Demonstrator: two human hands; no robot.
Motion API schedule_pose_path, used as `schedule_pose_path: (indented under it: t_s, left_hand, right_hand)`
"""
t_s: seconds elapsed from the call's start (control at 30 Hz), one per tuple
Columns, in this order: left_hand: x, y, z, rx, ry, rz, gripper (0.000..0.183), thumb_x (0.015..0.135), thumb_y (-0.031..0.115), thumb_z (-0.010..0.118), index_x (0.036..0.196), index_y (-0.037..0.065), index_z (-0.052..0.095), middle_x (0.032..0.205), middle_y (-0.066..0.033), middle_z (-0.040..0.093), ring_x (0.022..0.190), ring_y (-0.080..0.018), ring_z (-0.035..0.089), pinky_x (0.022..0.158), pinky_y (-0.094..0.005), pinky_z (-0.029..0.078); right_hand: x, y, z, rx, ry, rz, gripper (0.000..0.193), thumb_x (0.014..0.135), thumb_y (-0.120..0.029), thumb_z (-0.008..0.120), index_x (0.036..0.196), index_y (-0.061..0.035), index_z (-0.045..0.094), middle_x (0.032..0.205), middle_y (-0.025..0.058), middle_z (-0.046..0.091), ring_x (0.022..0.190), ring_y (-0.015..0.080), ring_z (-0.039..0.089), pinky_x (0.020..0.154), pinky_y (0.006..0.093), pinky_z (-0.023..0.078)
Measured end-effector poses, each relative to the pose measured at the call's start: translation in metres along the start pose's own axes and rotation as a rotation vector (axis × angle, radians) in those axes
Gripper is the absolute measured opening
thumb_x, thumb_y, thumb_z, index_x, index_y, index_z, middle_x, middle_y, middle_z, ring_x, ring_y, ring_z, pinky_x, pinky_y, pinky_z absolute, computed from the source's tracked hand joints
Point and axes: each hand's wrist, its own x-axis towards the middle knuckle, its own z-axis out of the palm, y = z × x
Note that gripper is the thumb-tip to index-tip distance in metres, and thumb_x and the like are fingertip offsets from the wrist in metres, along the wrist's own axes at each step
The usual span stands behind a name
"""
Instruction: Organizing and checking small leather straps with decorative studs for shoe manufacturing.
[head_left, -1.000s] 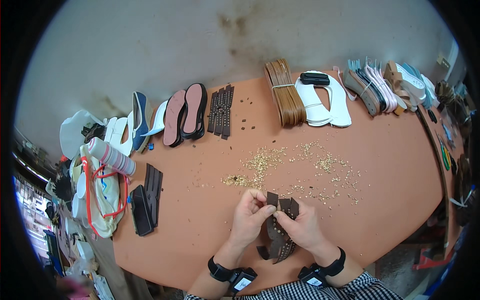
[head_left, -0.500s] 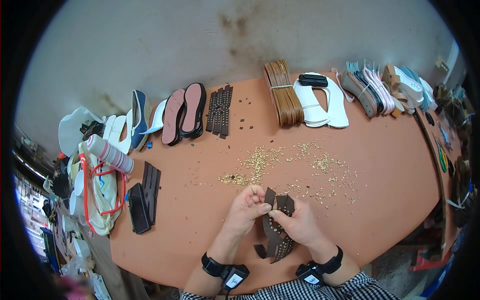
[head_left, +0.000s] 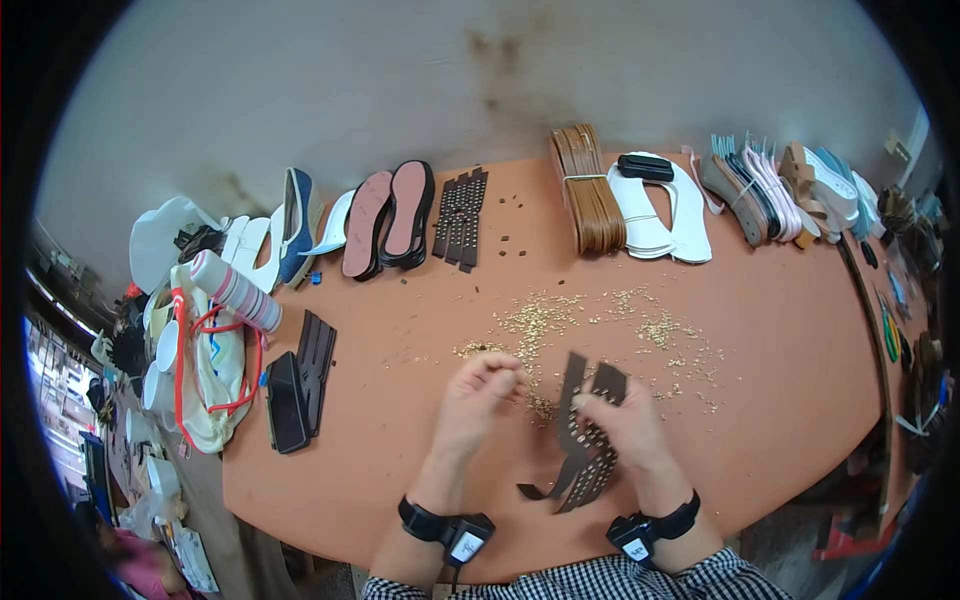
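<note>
We see two bare hands in the lower middle of the frame, above an orange-brown table. The right hand, a little right of the centre, has a narrow grip and holds dark brown straps near their upper ends, with the thumb lying across the front. These straps carry rows of small metal studs; they run down below the hand in the lower centre of the frame, and one lower end curves to the left. We cannot tell if this end touches the table.

The left hand is to the left of the straps and apart from them. Its fingers are bent and the thumb is close to the index finger, so the gap is narrow, but we cannot tell whether some small thing is between them.

Just behind the hands, in the centre of the frame, we find many loose gold studs scattered on the table. At upper centre-left we see further studded strips lying side by side, next to a pair of pink-topped soles. At upper centre-right stands a tied bundle of brown strips, beside white cut pieces
</note>
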Motion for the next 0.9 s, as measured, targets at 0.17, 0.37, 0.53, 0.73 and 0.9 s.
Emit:
schedule_pose_path:
  t_s: [0.17, 0.37, 0.53, 0.73, 0.9]
  left_hand:
    - [0.007, -0.006, -0.044, 0.665, 0.113, 0.084, 0.011, 0.076, 0.003, 0.060, 0.087, 0.002, 0.062, 0.075, -0.0008, 0.057, 0.064, -0.0084, 0.051, 0.059, -0.0209, 0.044]
    - [0.007, -0.006, -0.017, 1.225, -0.022, 0.323, 0.016, 0.069, 0.011, 0.064, 0.084, 0.007, 0.062, 0.078, -0.0093, 0.057, 0.073, -0.0230, 0.054, 0.065, -0.0325, 0.045]
    - [0.014, -0.020, 0.000, 1.469, 0.047, 0.429, 0.012, 0.071, 0.014, 0.062, 0.076, 0.004, 0.058, 0.078, -0.0115, 0.057, 0.078, -0.0287, 0.053, 0.069, -0.0378, 0.043]
    - [0.016, -0.029, -0.002, 1.493, 0.111, 0.503, 0.014, 0.074, 0.015, 0.059, 0.077, 0.002, 0.055, 0.079, -0.0126, 0.057, 0.079, -0.0292, 0.052, 0.070, -0.0397, 0.043]
    - [0.015, -0.026, 0.001, 1.554, 0.018, 0.441, 0.016, 0.074, 0.017, 0.060, 0.077, 0.002, 0.054, 0.078, -0.0131, 0.056, 0.080, -0.0295, 0.053, 0.069, -0.0400, 0.043]
  right_hand:
    - [0.005, -0.012, -0.005, 0.294, 0.041, 0.121, 0.006, 0.078, -0.002, 0.057, 0.084, -0.0018, 0.057, 0.068, 0.0047, 0.059, 0.055, 0.0123, 0.057, 0.050, 0.0255, 0.049]
    - [0.005, -0.004, -0.015, 0.554, -0.058, 0.411, 0.008, 0.076, -0.004, 0.058, 0.084, -0.0012, 0.059, 0.068, 0.0066, 0.060, 0.056, 0.0145, 0.058, 0.052, 0.0273, 0.051]
    - [0.002, 0.002, -0.011, 0.562, -0.109, 0.466, 0.008, 0.076, -0.005, 0.057, 0.083, -0.0009, 0.058, 0.067, 0.0075, 0.060, 0.056, 0.0159, 0.059, 0.049, 0.0285, 0.051]
    - [0.006, 0.009, -0.005, 0.466, -0.093, 0.317, 0.012, 0.078, -0.003, 0.050, 0.087, -0.0001, 0.057, 0.072, 0.0077, 0.061, 0.056, 0.0148, 0.060, 0.049, 0.0268, 0.051]
    - [0.007, 0.008, -0.007, 0.507, -0.102, 0.279, 0.017, 0.076, 0.000, 0.050, 0.092, 0.0021, 0.056, 0.079, 0.0101, 0.062, 0.063, 0.0176, 0.062, 0.056, 0.0292, 0.053]
